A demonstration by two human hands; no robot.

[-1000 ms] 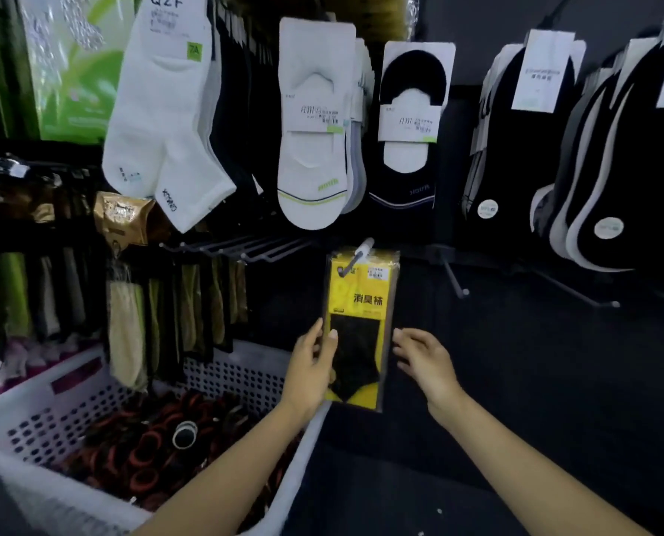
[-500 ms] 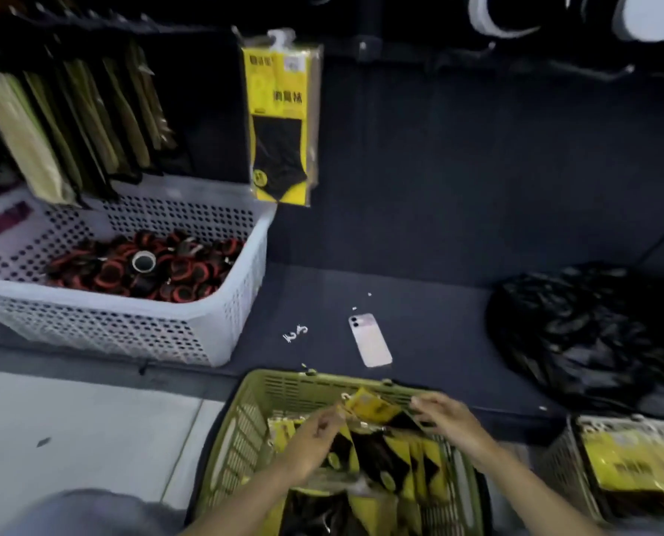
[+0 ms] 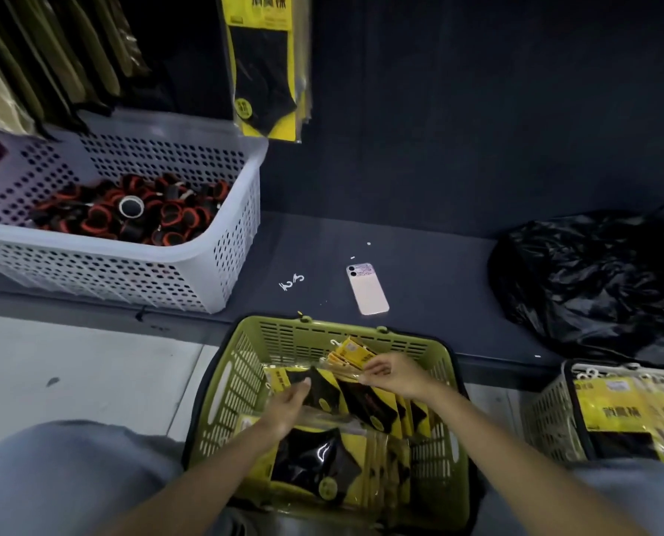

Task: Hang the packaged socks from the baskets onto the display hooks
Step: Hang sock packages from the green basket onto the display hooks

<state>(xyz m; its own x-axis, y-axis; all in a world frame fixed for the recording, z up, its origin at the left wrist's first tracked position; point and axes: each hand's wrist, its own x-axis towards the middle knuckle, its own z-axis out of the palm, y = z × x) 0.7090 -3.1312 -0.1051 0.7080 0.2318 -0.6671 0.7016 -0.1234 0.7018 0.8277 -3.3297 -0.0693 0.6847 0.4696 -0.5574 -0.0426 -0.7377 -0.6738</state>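
On dark ledge [image 3: 419, 272] beyond green basket [image 3: 322, 334]: phone [image 3: 367, 290], black bag [image 3: 593, 280], perhaps plastic.

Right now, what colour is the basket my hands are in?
The basket is olive green, best seen in head view.

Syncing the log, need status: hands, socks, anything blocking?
Right hand pinches fanned sock packs over green basket. Left hand on loose packs inside, grip unclear. Hanging pack above; phone on ledge beyond basket.
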